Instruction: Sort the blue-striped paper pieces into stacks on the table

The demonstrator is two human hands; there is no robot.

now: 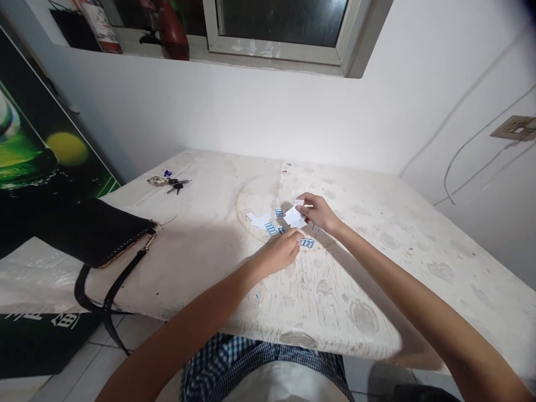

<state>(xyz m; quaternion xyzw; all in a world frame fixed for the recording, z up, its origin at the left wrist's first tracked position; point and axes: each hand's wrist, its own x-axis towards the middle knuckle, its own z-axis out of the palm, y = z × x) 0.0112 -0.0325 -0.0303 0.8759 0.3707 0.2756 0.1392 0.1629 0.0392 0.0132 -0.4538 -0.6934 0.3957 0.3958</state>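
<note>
My right hand (318,213) is closed on white paper pieces (295,215), pinched between thumb and fingers just above the table. Close below it, my left hand (281,252) has its fingers curled together, and what they grip, if anything, is hidden. A paper piece with blue stripes (307,243) lies right beside the left fingertips. Other blue-striped pieces (271,229) are spread to the left of the hands, one of them partly covered by the left hand. White paper pieces (258,220) lie further left.
The table (201,251) has a pale patterned cover. Keys (176,184) lie at its back left, and a black bag (100,229) with a strap hangs over the left edge. Behind are a wall, a window sill with bottles (172,33) and a wall socket (514,128) with cables.
</note>
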